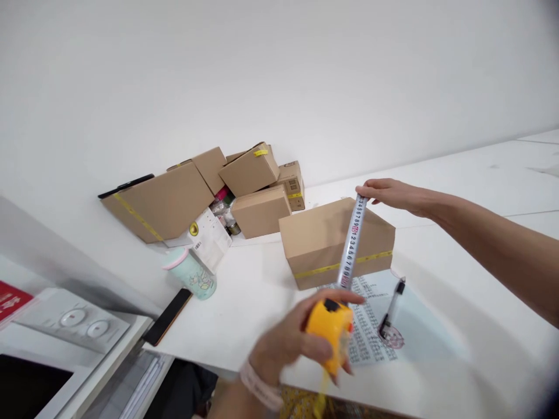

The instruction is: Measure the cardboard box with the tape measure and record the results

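My left hand (290, 334), with a pale band round its wrist, is closed round a yellow tape measure (328, 333). A length of white, numbered blade (351, 241) runs up from the case across a closed cardboard box (321, 233). At the blade's far end, my right hand (386, 191) pinches the tip above the box's back right part. Yellow tape (323, 269) crosses the box's front side. A printed sheet (369, 326) lies in front of the box, with a pen (393, 308) on it.
Several cardboard boxes (262, 212) are piled against the wall at the back left. Nearby stand a mint tumbler (192, 273) and a white printed card (212, 241). A dark phone-like slab (168, 317) lies at the table's left edge, beside a white shelf unit (105, 361).
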A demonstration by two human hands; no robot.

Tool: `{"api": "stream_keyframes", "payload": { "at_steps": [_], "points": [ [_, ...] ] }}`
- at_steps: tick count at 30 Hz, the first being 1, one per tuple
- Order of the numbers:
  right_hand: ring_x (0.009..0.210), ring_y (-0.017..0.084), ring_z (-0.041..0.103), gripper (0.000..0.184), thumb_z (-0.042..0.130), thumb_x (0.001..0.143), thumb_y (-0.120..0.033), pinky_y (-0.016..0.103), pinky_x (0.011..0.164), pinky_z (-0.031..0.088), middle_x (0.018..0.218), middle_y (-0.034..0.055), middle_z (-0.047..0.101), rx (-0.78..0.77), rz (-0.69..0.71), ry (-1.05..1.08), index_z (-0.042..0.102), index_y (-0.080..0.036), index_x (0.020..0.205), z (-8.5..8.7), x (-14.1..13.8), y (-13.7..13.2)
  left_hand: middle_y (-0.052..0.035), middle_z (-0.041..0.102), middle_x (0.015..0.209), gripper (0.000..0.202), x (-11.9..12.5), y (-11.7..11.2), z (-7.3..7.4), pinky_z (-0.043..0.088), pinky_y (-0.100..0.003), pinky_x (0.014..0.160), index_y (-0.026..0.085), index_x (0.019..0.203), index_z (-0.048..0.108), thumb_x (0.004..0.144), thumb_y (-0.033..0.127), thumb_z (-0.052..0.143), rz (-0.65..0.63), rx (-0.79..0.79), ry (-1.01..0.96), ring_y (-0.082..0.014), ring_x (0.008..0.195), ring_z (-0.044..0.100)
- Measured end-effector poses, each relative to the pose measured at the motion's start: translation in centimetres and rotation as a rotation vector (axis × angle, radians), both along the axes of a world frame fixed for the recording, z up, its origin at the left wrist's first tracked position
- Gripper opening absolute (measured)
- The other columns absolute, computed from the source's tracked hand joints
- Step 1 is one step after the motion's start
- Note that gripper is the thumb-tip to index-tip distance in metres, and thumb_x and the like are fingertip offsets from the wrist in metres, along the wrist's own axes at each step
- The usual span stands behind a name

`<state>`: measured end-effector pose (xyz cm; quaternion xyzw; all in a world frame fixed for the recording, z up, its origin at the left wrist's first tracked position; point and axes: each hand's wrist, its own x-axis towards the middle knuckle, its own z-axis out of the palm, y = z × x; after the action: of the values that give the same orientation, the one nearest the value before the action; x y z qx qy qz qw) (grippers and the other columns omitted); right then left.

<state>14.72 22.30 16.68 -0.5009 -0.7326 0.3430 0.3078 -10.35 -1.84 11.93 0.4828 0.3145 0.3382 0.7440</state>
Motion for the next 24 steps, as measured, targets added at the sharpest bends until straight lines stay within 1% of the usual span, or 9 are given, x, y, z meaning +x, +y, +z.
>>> {"api": "stream_keyframes", "payload": {
  "at_steps": [1,4,7,10,12,14,18,21,24],
  "points": [
    [0.104,0.03,0.06,0.042,0.055,0.085,-0.065,0.041,0.087,0.046,0.113,0.0085,0.069,-0.003,0.021,-0.024,0.066,-0.024,0.085,0.1,-0.7,0.0,-0.004,0.056,0.092,0.087,1.7,-0.7,-0.8,0.057,-0.026,0.048,0.025,0.129,0.06,0.049,0.042,0.089,0.026,-0.033,-0.046,-0.0161,0.06,0.066],
    [0.102,0.028,0.06,0.046,0.05,0.087,-0.066,0.037,0.087,0.045,0.108,0.009,0.07,0.036,-0.002,-0.035,0.064,-0.022,0.083,-0.4,-2.8,0.8,-0.0033,0.054,0.091,0.077,5.9,-0.9,-2.0,0.051,-0.022,0.04,0.024,0.121,0.062,0.051,0.045,0.086,0.281,-0.013,-0.147,-0.0138,0.053,0.064],
    [0.106,0.027,0.06,0.049,0.035,0.094,-0.059,0.036,0.09,0.045,0.119,0.0123,0.068,0.098,-0.084,-0.036,0.065,-0.02,0.095,-1.6,-4.5,2.1,-0.0039,0.055,0.094,0.067,8.4,0.8,-1.5,0.045,-0.022,0.034,0.022,0.11,0.061,0.053,0.051,0.082,0.494,0.003,-0.209,-0.0135,0.047,0.062],
    [0.11,0.031,0.06,0.052,0.029,0.096,-0.054,0.041,0.092,0.046,0.127,0.0138,0.066,0.109,-0.098,-0.101,0.066,-0.019,0.11,-2.8,-5.8,2.9,-0.0032,0.056,0.092,0.068,9.6,3.1,-0.6,0.044,-0.023,0.033,0.02,0.106,0.06,0.051,0.053,0.082,0.636,-0.033,-0.219,-0.0134,0.045,0.061],
    [0.113,0.035,0.059,0.054,0.03,0.095,-0.053,0.048,0.097,0.043,0.129,0.0137,0.066,0.116,-0.085,-0.164,0.067,-0.021,0.116,-3.4,-6.4,3.1,-0.0022,0.056,0.086,0.069,10.1,4.6,-0.4,0.042,-0.024,0.032,0.02,0.104,0.059,0.049,0.053,0.082,0.688,-0.062,-0.226,-0.0134,0.043,0.059],
    [0.123,0.037,0.054,0.055,0.029,0.095,-0.053,0.055,0.105,0.036,0.135,0.0107,0.063,0.138,-0.054,-0.224,0.066,-0.025,0.124,-3.7,-6.8,3.0,-0.0007,0.055,0.078,0.064,10.6,5.8,-0.4,0.04,-0.024,0.031,0.019,0.099,0.059,0.048,0.051,0.082,0.732,-0.083,-0.214,-0.0134,0.041,0.057],
    [0.141,0.031,0.037,0.062,0.014,0.098,-0.053,0.057,0.115,0.022,0.149,0.0021,0.052,0.176,0.017,-0.329,0.052,-0.034,0.143,-3.9,-7.0,2.4,0.0021,0.053,0.069,0.052,11.3,7.6,0.0,0.041,-0.022,0.032,0.017,0.091,0.056,0.055,0.048,0.077,0.823,-0.099,-0.14,-0.0127,0.039,0.056],
    [0.144,0.03,0.032,0.067,0.006,0.097,-0.055,0.057,0.115,0.022,0.152,0.001,0.048,0.179,0.051,-0.412,0.046,-0.037,0.147,-3.9,-7.0,2.3,0.0029,0.054,0.067,0.05,11.4,7.9,0.4,0.042,-0.021,0.032,0.017,0.091,0.054,0.058,0.047,0.076,0.821,-0.117,-0.109,-0.012,0.038,0.055],
    [0.142,0.035,0.034,0.07,0.004,0.096,-0.059,0.063,0.11,0.027,0.151,0.0043,0.049,0.188,0.06,-0.481,0.048,-0.037,0.145,-3.8,-7.3,2.7,0.003,0.053,0.066,0.05,11.4,7.5,0.6,0.042,-0.02,0.031,0.016,0.092,0.055,0.057,0.046,0.076,0.802,-0.127,-0.108,-0.013,0.039,0.057]
  ]
}}
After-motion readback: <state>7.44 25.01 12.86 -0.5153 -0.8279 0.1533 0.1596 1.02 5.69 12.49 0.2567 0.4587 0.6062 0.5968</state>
